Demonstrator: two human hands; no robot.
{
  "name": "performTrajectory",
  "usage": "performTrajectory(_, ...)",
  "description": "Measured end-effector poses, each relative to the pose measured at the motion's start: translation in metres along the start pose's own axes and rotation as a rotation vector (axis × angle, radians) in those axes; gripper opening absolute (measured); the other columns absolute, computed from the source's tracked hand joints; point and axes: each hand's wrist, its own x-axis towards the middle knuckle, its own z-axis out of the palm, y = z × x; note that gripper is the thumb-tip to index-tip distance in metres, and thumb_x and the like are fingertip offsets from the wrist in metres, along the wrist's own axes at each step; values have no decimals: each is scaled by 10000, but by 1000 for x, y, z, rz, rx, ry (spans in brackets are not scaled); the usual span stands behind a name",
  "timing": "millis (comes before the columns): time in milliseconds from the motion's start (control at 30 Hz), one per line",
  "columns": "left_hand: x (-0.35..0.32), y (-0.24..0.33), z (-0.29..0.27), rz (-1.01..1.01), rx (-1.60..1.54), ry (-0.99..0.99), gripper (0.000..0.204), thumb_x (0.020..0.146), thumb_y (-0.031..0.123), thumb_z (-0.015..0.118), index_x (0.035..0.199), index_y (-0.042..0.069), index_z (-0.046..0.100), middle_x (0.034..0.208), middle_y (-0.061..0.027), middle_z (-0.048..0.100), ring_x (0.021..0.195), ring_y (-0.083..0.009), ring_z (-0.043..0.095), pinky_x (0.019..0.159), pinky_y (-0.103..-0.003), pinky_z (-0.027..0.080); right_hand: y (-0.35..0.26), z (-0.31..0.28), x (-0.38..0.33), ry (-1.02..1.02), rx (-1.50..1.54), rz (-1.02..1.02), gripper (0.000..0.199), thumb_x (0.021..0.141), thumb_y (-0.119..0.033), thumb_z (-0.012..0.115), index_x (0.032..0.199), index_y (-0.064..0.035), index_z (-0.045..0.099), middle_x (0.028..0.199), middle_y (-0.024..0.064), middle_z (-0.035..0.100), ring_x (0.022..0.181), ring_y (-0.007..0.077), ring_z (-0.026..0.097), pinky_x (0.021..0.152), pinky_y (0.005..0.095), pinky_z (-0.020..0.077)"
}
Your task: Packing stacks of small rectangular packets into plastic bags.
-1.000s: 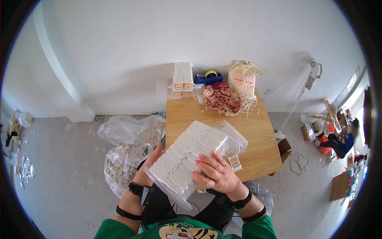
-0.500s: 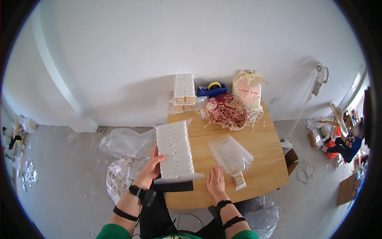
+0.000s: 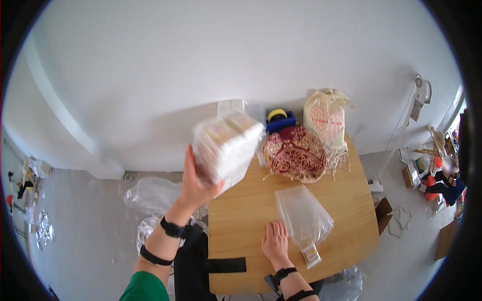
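My left hand (image 3: 197, 186) is closed on the near left side of a bulky pack of small white packets (image 3: 228, 148) in clear plastic. The pack is raised over the table's far left part, tilted and blurred by motion. My right hand (image 3: 275, 242) lies flat on the wooden table (image 3: 233, 228), its fingers stretched out and holding nothing. Just right of those fingers lies a fan of clear plastic bags (image 3: 305, 213). One small wrapped packet (image 3: 311, 256) rests at the bags' near end. Another white stack (image 3: 231, 106) is mostly hidden behind the raised pack.
A blue tape dispenser (image 3: 280, 121), a dark red patterned cloth bundle (image 3: 295, 155) with tassels and a cream drawstring bag (image 3: 325, 118) stand along the wall. A black strip (image 3: 227, 265) lies at the front left edge. Clear plastic sacks (image 3: 153, 194) are on the floor.
My left hand has carried the pack up and away from me toward the wall, tipping it so its printed end shows. My right hand stays flat on the table. The view has shifted slightly.
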Motion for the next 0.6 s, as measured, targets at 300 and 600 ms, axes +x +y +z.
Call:
performTrajectory(300,-15,6,1,705,554,-333,1041,650,110,793,1485,100,172,1210,-194,537,1028,-367,588,862,-401,509,-5,-11,4,-28,80,17,383,744,-102,614,1109,-2,559,1172,155,534,1181,316,486,1042,456,367)
performTrajectory(600,65,-52,4,-692,-377,-5,807,841,204,689,1486,118,212,1231,-96,531,1098,-198,545,892,-354,484,2,-9,1,-20,69,15,370,776,-120,603,1122,2,556,1169,156,539,1187,321,486,1050,453,363)
